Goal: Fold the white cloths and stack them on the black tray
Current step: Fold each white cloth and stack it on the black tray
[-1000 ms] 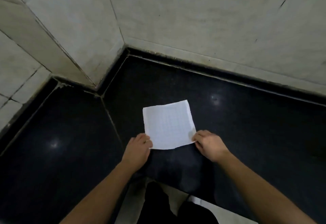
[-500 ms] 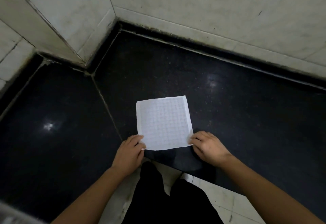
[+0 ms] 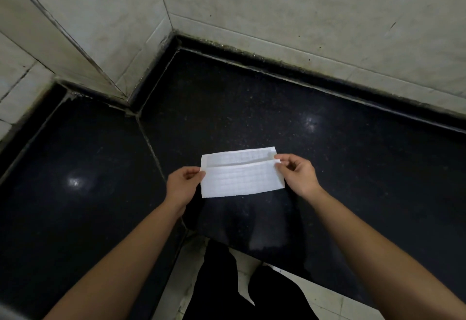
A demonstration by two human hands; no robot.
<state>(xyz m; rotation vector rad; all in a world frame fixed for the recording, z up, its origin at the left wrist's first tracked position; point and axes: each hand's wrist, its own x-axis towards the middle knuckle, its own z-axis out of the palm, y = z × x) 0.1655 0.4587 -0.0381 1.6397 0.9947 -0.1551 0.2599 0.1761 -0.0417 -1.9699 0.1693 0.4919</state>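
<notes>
A white cloth point(image 3: 240, 178) with a faint grid weave lies on the black stone counter point(image 3: 353, 158), folded roughly in half. Its near flap is turned over towards the far edge, and a strip of the lower layer shows beyond it. My left hand point(image 3: 182, 186) pinches the flap's left corner. My right hand point(image 3: 298, 173) pinches the flap's right corner. No black tray and no other cloth is in view.
Pale tiled walls point(image 3: 277, 12) meet in a corner behind the counter. A seam point(image 3: 151, 145) divides the counter into two slabs. My dark trousers point(image 3: 227, 287) and a light floor point(image 3: 315, 294) show below the counter's front edge.
The cloth lay flat and square with my hands on its near corners. Both hands have since lifted the near edge and carried it forward over the cloth, halving it.
</notes>
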